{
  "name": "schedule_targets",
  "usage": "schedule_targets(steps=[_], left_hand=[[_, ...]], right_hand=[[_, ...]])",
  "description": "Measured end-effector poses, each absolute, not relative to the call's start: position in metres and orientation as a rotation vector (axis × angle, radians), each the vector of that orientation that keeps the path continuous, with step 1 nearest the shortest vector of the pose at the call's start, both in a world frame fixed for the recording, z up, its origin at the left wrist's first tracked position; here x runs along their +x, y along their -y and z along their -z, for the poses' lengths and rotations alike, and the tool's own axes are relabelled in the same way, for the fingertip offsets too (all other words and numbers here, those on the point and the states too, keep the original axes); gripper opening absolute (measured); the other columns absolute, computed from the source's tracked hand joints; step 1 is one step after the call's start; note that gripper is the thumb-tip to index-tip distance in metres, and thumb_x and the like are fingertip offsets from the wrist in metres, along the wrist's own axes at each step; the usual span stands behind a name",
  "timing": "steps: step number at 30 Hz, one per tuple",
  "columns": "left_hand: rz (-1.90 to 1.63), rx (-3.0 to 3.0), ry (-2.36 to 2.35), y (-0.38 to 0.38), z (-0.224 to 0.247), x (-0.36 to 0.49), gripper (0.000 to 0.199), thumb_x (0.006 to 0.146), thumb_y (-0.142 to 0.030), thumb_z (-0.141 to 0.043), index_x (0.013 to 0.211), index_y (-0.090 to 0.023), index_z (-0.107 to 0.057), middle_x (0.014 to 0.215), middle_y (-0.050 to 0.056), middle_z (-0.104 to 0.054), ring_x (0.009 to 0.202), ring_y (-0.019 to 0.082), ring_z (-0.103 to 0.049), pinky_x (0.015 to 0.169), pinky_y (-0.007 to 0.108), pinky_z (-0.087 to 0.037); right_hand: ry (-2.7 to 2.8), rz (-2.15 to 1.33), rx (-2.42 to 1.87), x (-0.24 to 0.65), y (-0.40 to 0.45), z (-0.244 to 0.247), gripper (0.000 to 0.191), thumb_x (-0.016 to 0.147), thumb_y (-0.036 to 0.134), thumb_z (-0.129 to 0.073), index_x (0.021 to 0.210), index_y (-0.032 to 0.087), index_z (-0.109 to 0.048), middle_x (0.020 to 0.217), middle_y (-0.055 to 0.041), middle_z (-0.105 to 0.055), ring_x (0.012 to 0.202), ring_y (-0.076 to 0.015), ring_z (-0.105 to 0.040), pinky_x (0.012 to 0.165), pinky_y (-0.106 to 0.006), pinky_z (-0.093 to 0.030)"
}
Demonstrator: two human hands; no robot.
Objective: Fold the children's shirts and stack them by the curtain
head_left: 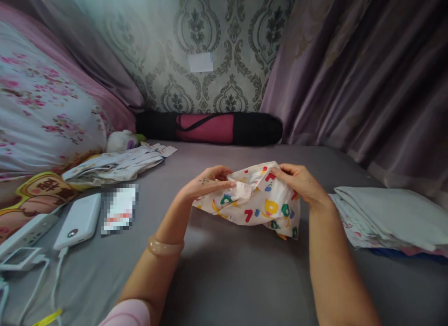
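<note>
Between both hands hangs a white cloth garment [257, 202] with a colourful print of red, yellow, green and blue shapes; whether it is a top or shorts I cannot tell. My left hand [210, 183] pinches its upper left edge, thumb stretched across the fabric. At the upper right corner, my right hand [297, 179] grips the edge between thumb and fingers. The cloth droops in folds just above the grey sheet [224, 279], its lower right corner lowest. Some of the fingers are hidden behind the fabric.
On the right lies a stack of folded clothes [395, 218]. To the left are a crumpled light garment [122, 165], a white power bank [79, 221] with a cable, a power strip [30, 232] and a blurred-out packet [120, 209]. A black and pink rolled bag [206, 128] lies along the wall.
</note>
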State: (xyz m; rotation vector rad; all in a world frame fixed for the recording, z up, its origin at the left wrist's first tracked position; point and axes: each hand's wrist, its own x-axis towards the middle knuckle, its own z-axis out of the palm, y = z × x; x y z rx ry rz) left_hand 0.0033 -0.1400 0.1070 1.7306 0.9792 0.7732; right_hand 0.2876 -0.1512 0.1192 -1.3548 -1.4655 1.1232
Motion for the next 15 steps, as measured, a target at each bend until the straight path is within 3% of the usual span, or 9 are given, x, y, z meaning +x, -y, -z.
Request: schedule_targets(steps=[5, 11, 15], left_hand=[[-0.721, 1.833, -0.953, 0.134, -0.102, -0.003, 0.049, 0.069, -0.041, -0.076, 0.111, -0.019, -0.064, 0.094, 0.005, -0.065, 0.085, 0.017, -0.059, 0.071, 0.027, -0.047], [-0.77, 1.756, -0.979, 0.132, -0.099, -0.015, 0.027, 0.077, -0.042, -0.068, 0.089, -0.018, -0.068, 0.077, 0.001, -0.063, 0.067, 0.013, -0.056, 0.054, 0.021, -0.042], [-0.89, 1.497, -0.907, 0.133, -0.103, -0.019, 0.026, 0.079, -0.043, -0.066, 0.088, -0.019, -0.068, 0.079, 0.003, -0.067, 0.065, 0.015, -0.06, 0.055, 0.023, -0.047]], right_hand=[[1.403, -1.089, -1.36, 0.297, 0.151, -0.12, 0.043, 0.066, 0.057, -0.074, 0.089, 0.021, -0.071, 0.08, -0.0034, -0.073, 0.061, -0.0173, -0.064, 0.052, -0.026, -0.049], [1.308, -1.03, -1.361, 0.303, 0.147, -0.117, 0.041, 0.065, 0.057, -0.075, 0.087, 0.022, -0.072, 0.082, -0.0035, -0.074, 0.063, -0.0185, -0.065, 0.054, -0.027, -0.051], [1.292, -1.043, -1.342, 0.307, 0.14, -0.107, 0.041, 0.066, 0.055, -0.076, 0.092, 0.023, -0.072, 0.085, -0.0038, -0.074, 0.067, -0.0198, -0.067, 0.058, -0.029, -0.054]])
